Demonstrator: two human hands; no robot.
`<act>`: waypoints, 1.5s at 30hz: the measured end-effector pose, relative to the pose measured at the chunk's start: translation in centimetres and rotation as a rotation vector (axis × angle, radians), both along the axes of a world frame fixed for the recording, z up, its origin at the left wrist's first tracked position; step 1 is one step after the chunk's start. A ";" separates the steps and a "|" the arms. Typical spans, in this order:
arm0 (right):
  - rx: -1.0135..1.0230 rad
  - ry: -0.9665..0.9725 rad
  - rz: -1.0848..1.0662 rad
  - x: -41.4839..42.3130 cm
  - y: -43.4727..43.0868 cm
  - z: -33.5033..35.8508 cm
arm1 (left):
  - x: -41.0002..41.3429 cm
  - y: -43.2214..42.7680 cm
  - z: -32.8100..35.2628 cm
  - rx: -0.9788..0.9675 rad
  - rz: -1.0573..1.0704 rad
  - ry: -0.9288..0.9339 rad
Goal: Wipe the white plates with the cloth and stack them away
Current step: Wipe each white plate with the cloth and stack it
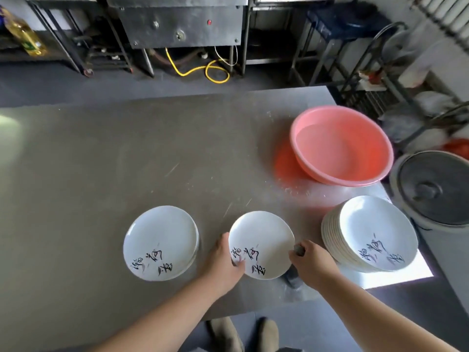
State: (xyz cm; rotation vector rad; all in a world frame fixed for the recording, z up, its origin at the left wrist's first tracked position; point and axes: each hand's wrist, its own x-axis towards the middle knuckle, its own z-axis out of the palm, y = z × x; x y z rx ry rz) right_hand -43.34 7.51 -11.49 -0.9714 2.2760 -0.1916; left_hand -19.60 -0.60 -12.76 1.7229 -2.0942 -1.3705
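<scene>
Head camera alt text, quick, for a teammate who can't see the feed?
The left hand grips a white plate by its left edge while the right hand holds a dark cloth at its right edge, at a grey table. A tall stack of plates stands to its right, a low pile to its left, a pink basin behind.

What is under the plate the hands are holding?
A dark grey cloth pokes out below the plate, at its right edge, gripped by the right hand. The plate hides how far under it goes. The left hand holds the left rim.
</scene>
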 end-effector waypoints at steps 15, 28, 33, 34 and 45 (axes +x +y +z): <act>-0.279 -0.062 -0.062 -1.0 -0.8 1.2 | 1.3 3.4 -4.5 -0.515 -0.277 -0.377; 0.025 0.203 0.772 3.5 -0.9 -4.5 | 2.3 3.0 -7.6 -0.570 -0.379 -0.380; -0.007 0.181 0.909 4.7 -3.9 -4.8 | 2.3 2.8 -7.7 -0.596 -0.385 -0.384; -0.008 0.170 0.980 4.8 -3.7 -4.7 | 2.2 2.7 -7.7 -0.596 -0.389 -0.388; 0.046 0.336 1.099 -1.4 0.3 -3.2 | 2.2 2.8 -8.6 -0.623 -0.377 -0.389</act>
